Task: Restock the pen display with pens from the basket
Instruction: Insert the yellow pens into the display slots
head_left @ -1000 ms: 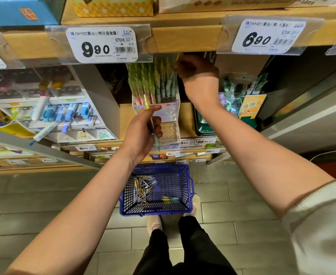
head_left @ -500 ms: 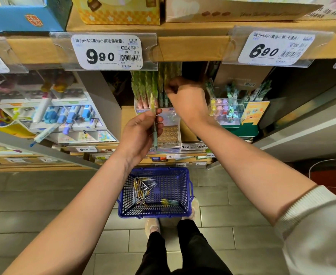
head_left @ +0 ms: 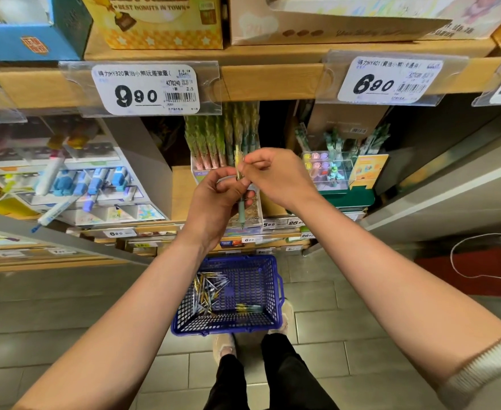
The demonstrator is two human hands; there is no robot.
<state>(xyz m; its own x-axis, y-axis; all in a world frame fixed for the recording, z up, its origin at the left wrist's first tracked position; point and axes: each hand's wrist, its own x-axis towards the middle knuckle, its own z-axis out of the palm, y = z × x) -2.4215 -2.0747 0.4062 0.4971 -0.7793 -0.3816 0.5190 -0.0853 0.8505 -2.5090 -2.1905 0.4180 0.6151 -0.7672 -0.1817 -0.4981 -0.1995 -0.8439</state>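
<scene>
A single pen (head_left: 241,208) is held upright just in front of the pen display (head_left: 254,210), its tip pointing down. It is gripped round the middle by the left hand (head_left: 213,202), whose fingers are curled about the barrel, while its upper end is pinched between the thumb and fingertips of the right hand (head_left: 278,179). The two hands are pressed close together around it. Whether a second pen is hidden inside the left hand cannot be told.

This double hold is judged to be a handover. The pen is steadied low by the left hand so that it can be taken by its top and lowered tip-first into a slot, which calls for a fine pinch rather than a full grip.

The display is set on the shelf below the wooden shelf edge (head_left: 272,81), which carries the price tag (head_left: 145,88). Its back rows are filled with standing pens (head_left: 213,140). The front part appears to have free holes, so the pen is probably meant for there.

The blue basket (head_left: 237,258) is placed on the tiled floor (head_left: 65,321), just in front of the feet and directly below the hands, presumably so that stock can be reached with one stoop. A heap of loose pens (head_left: 206,291) is left against its left side, and a few more lie near its front, so much of the restocking is judged to remain.
</scene>
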